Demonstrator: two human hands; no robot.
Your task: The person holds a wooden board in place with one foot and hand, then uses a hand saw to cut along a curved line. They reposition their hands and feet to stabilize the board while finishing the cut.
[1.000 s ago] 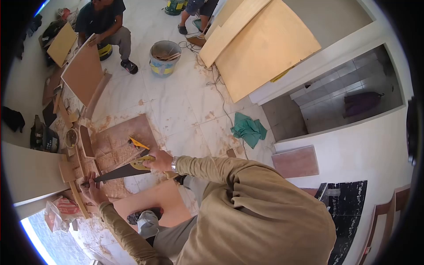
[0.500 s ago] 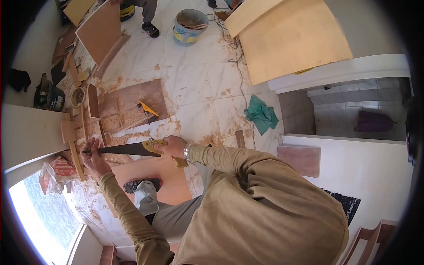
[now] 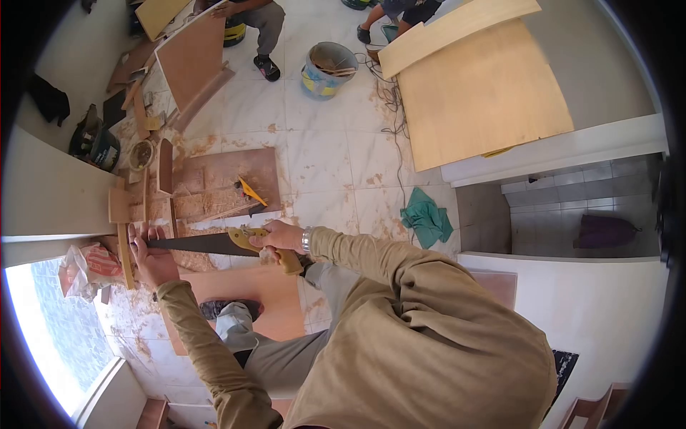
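1. Handsaw, yellow grip-end, dark blade: carried above the littered floor, blade running near level between the two hands. Change noted: saw and right hand now sit apart from the yellow-and-black tool, which they nearly overlapped in view a second ago. Judged effect: more clearance around the handle; no cut visible at the blade.

2. Right hand: grip closed round the saw's handle, metal watch at the wrist.

3. Left hand: fingers at the blade's tip; whether pinching or merely touching, cannot tell. Wooden strip just beside, plastic bag close by.

4. Brown sheet, flat, wood shavings over much of it, yellow-and-black tool near its lower edge.

5. Reddish board, flat, one shoe upon it; its far edge lies just below the saw in view.

6. Open room: widest beyond the right hand, toward green cloth and bucket. Tighter on the left, between wall and timber pieces.

7. Co-worker's hand, upright panel: well apart.
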